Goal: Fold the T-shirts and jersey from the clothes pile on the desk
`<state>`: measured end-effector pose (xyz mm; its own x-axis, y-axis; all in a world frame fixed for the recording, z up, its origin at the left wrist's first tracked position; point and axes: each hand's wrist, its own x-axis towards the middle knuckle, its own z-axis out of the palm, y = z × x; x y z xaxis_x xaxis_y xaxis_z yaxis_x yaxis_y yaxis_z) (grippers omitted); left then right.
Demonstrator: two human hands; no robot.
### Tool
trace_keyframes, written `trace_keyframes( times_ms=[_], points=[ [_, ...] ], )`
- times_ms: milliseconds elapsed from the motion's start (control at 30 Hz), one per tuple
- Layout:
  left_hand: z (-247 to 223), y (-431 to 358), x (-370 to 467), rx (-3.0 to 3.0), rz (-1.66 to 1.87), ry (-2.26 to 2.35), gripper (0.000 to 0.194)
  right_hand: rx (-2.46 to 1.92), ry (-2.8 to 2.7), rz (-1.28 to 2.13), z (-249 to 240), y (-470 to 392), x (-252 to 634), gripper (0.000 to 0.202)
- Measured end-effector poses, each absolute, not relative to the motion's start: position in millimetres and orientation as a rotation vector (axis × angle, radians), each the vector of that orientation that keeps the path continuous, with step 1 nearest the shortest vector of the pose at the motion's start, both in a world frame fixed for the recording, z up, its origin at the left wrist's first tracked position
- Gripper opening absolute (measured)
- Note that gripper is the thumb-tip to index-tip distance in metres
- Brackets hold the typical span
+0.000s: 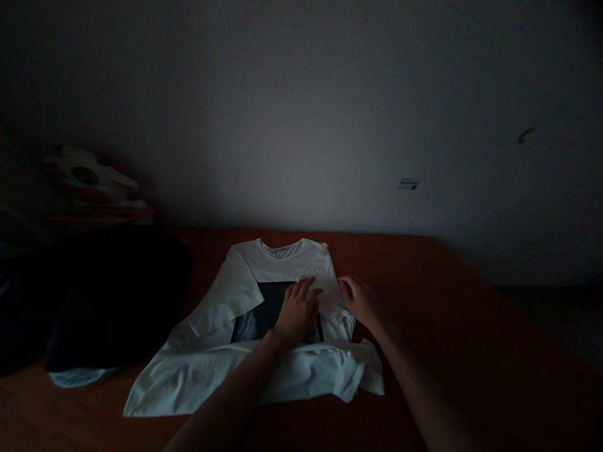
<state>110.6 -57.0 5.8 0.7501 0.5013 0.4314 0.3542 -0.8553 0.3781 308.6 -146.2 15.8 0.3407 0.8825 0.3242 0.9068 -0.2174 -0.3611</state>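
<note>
A white T-shirt with a dark printed panel on its front lies on the brown table, its neckline toward the wall. The left sleeve in view is folded inward over the body, and the lower part is bunched in loose folds. My left hand rests on the print and the right-side cloth, fingers apart. At the shirt's right edge is my right hand, its fingers curled together at the cloth; whether fabric is between them is too dark to tell.
A large black cloth heap covers the table's left side. Behind it sits a white-and-dark plush toy on a stack. A grey wall with a small label rises behind the brown table.
</note>
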Motion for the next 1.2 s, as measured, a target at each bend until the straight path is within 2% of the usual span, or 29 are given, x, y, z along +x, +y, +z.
trace_keyframes(
  times_ms=[133, 300, 567, 867, 1067, 1200],
  points=[
    [5, -64, 108, 2.705, 0.654, 0.816, 0.041, -2.203, -1.576, -0.054, 17, -86, 323, 0.032],
    [4, -64, 103, 2.512, 0.659, 0.973, 0.065, -2.294, -1.582, -0.028, 9, -28, 319, 0.037],
    [7, -69, 105, 2.444, 0.66, 1.001, 0.083, -2.361, -1.6, -0.067, -8, -7, 287, 0.045],
    [1, -68, 101, 2.466, 0.533, 0.919, 0.083, -2.583, -1.45, 0.144, -8, -7, 307, 0.067],
    [0, -67, 103, 2.457, 0.549, 0.934, 0.077, -2.389, -1.579, -0.233, 0, -19, 292, 0.055],
    [-2, -64, 105, 2.433, 0.595, 0.972, 0.072, -2.231, -1.68, -0.263, 3, -58, 272, 0.047]
  ],
)
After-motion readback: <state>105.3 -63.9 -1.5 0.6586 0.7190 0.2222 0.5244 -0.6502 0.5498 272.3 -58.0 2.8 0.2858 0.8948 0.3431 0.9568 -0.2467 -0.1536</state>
